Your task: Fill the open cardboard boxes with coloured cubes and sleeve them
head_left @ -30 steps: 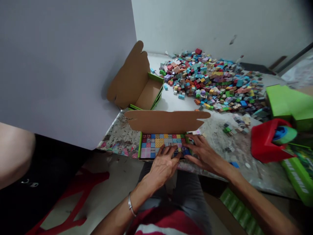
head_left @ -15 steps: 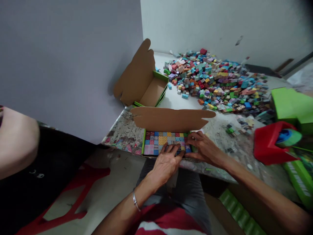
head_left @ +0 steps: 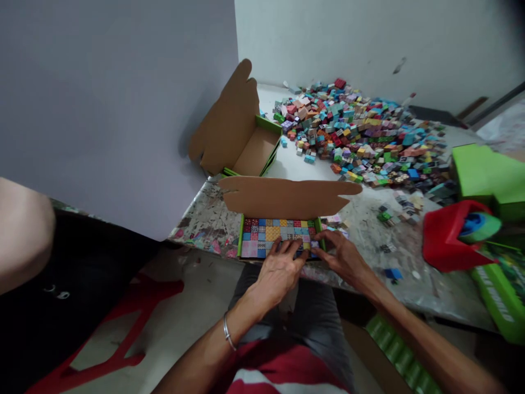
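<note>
An open green-edged cardboard box lies at the table's front edge, its brown lid standing up behind. Rows of small patterned blocks fill it. My left hand lies over the front right part of the rows, fingers spread on the block tops. At the box's right end my right hand has thumb and fingers around a small pale lilac block in the front corner. The fingers partly cover that block.
A large heap of loose blocks covers the back of the table. Another open box stands back left. To the right are a red container, green boxes and a blue block. Someone's arm is at far left.
My right hand has shifted slightly, its fingers now at the front right corner. A pale block shows where a blue one was. A blue block has come into view beside my right forearm.
</note>
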Available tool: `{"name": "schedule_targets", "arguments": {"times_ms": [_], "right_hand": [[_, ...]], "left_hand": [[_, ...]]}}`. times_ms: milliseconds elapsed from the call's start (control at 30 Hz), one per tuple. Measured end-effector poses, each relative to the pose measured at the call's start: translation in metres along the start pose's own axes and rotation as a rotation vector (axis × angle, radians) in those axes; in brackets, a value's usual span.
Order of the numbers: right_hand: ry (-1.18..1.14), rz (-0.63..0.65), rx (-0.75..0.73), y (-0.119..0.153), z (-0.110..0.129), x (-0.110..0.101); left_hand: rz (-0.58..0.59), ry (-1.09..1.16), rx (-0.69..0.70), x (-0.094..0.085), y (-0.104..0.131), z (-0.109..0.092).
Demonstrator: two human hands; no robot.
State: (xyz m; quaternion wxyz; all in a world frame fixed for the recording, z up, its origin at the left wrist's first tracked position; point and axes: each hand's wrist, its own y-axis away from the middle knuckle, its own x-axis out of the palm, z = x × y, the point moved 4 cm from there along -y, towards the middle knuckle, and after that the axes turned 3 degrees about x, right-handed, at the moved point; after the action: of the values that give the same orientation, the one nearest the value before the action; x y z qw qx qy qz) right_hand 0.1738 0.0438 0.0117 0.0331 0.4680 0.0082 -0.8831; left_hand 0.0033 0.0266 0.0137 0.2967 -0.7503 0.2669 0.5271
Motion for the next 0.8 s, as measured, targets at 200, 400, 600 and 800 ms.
{"name": "schedule_targets", "arguments": {"times_ms": [200,400,600,800], "right_hand": [[-0.189,0.046,0.029,0.003,-0.002,-0.003],[-0.039,0.002,0.03,0.009,0.003,-0.004],[0.362,-0.012,-0.074,0.02,0.018,-0.006],[0.445,0.022,-0.092,0.018,0.029,-0.019]], "left_hand": [[-0.011,0.007,0.001,0.0,0.0,0.0],[-0.011,0.015,-0.005,0.002,0.0,0.001],[-0.005,0.005,0.0,0.001,-0.001,0.0],[-0.013,0.016,-0.005,0.002,0.0,0.001]]}}
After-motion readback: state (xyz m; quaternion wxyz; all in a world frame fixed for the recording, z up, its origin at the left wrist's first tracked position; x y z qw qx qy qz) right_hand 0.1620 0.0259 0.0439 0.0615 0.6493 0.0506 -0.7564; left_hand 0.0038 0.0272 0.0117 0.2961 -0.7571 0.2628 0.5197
